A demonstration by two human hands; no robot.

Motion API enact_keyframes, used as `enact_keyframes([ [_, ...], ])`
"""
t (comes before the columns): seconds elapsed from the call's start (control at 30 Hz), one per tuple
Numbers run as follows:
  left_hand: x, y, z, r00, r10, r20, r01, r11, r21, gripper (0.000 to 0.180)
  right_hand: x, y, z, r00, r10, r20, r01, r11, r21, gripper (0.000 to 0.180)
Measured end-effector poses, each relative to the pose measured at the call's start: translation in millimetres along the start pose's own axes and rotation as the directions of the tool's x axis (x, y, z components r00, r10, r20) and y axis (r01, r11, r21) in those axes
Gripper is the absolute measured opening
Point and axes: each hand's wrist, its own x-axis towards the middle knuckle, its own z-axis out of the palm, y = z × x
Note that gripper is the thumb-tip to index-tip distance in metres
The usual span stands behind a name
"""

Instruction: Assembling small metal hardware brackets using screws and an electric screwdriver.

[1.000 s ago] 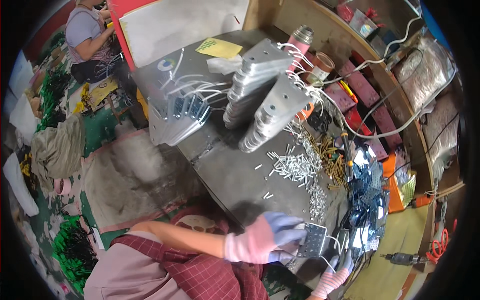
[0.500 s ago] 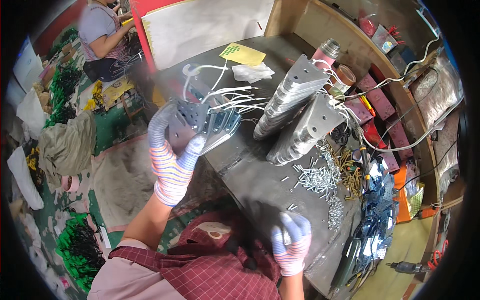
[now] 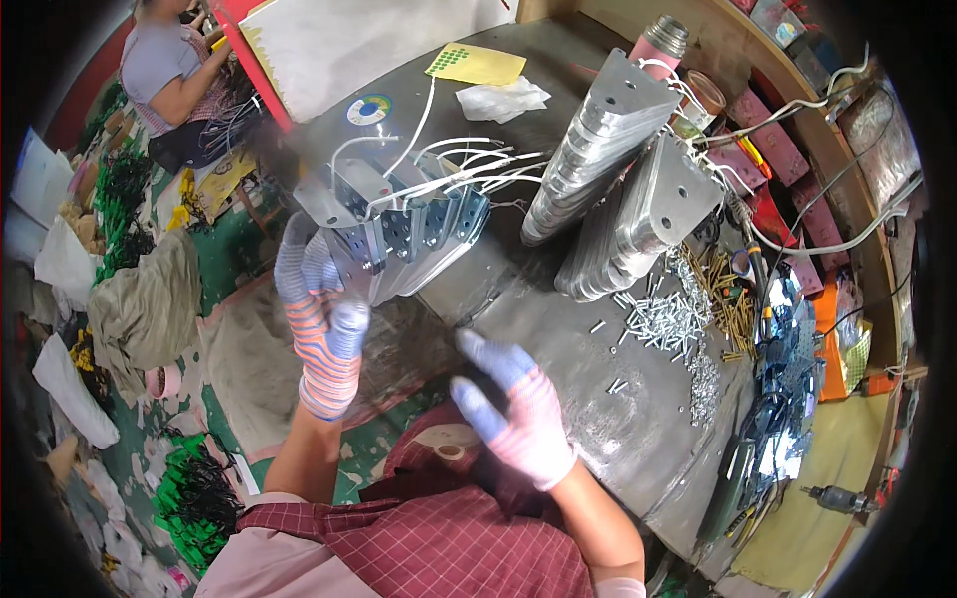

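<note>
My left hand (image 3: pixel 324 334), in a striped knit glove, is at the near left end of a row of metal brackets (image 3: pixel 407 227) with white wires (image 3: pixel 469 171) trailing from them. Its fingers reach up beside the end bracket, thumb apart, and nothing shows gripped in them; whether the fingertips touch the metal I cannot tell. My right hand (image 3: pixel 513 404), gloved alike, hovers over the table's near edge with thumb and fingers apart, holding nothing. Two stacks of shiny metal plates, a rear stack (image 3: pixel 598 140) and a front stack (image 3: pixel 643 219), stand to the right of the brackets.
Silver screws (image 3: pixel 663 321), brass-coloured screws (image 3: pixel 733 304) and small nuts (image 3: pixel 705 389) lie loose on the dark table (image 3: pixel 558 349). Dark metal parts (image 3: pixel 788 389) line its right side. A pink flask (image 3: pixel 660 45) stands behind the stacks. Another person (image 3: pixel 174 75) sits at far left.
My left hand has let go of a bracket, which now stands with the others. My right hand has moved up and left, its fingers spreading. The view has shifted slightly.
</note>
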Motion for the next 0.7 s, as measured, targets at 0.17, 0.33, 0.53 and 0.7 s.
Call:
enact_keyframes([
  [0.17,9,-25,-15,0.959,-0.269,-0.09,0.212,0.89,-0.403,0.053,19,11,26,0.982,0.186,-0.016,-0.178,0.96,0.217,0.062],
  [0.33,6,-25,-34,0.871,-0.454,0.185,0.448,0.582,-0.679,0.047,33,1,37,0.998,0.013,-0.054,-0.002,0.978,0.209,0.072],
  [0.53,2,-27,-51,0.827,-0.336,0.451,0.559,0.401,-0.726,0.047,35,-2,51,0.998,0.038,-0.056,-0.019,0.95,0.313,0.081],
  [0.7,19,-12,-37,0.818,-0.411,0.402,0.563,0.432,-0.705,0.023,38,-5,51,0.988,0.144,-0.058,-0.118,0.939,0.324,0.083],
])
